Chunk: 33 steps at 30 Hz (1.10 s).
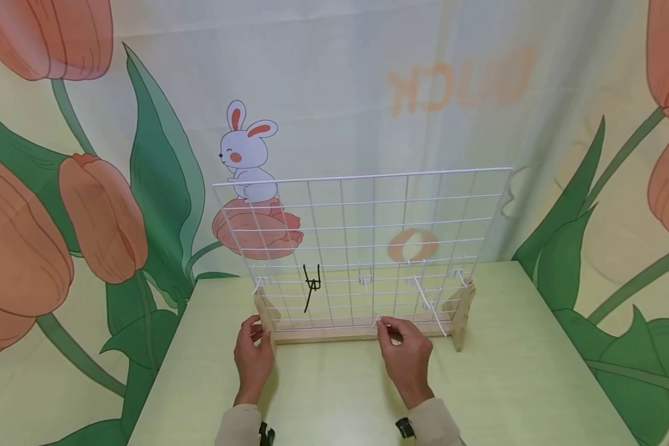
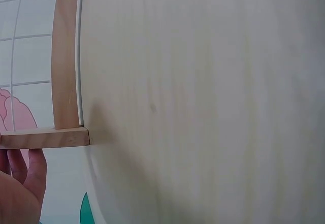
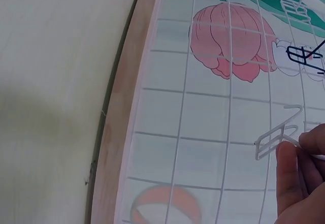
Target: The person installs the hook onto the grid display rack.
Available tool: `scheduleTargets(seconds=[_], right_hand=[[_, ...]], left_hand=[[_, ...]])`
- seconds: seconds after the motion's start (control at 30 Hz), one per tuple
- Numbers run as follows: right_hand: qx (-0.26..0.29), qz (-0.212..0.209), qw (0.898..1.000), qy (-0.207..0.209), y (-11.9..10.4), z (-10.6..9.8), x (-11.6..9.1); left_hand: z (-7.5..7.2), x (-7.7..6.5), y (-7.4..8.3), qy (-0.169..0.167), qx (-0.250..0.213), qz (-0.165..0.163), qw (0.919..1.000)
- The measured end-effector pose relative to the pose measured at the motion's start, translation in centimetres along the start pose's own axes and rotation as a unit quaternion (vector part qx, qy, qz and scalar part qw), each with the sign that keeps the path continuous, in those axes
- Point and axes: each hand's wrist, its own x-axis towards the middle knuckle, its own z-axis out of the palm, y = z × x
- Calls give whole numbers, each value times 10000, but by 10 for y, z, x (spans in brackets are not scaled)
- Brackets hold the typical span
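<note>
In the head view my right hand [image 1: 407,356] pinches a small white wire hook [image 3: 274,138] between thumb and fingers, in front of the lower part of a white wire grid [image 1: 362,179]. The right wrist view shows the hook's bent prongs near the grid wires; whether they touch is unclear. My left hand [image 1: 253,359] is at the left wooden end piece [image 2: 45,138] of the stand, fingers [image 2: 36,170] resting against its outer side. A black hook [image 1: 312,285] hangs on the grid's left half.
Several white hooks hang on the grid, among them a long-armed one [image 1: 432,306] at the right. A wooden base bar [image 1: 334,336] joins the end pieces on a pale tabletop [image 1: 334,390]. Behind stands a curtain [image 1: 334,93] printed with tulips and a rabbit.
</note>
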Motion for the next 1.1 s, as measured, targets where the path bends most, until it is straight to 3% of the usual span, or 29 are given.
scheduleTargets(seconds=[0.53, 0.8, 1.1], right_hand=[[-22, 176, 9982, 566, 19, 6, 21], [-93, 256, 9981, 551, 20, 6, 25], [-394, -142, 9976, 549, 24, 8, 25]], left_hand=[[-1, 0, 1, -45, -46, -59, 10000], [-1, 0, 1, 18, -49, 119, 9999], [-2, 0, 2, -26, -74, 3, 10000]])
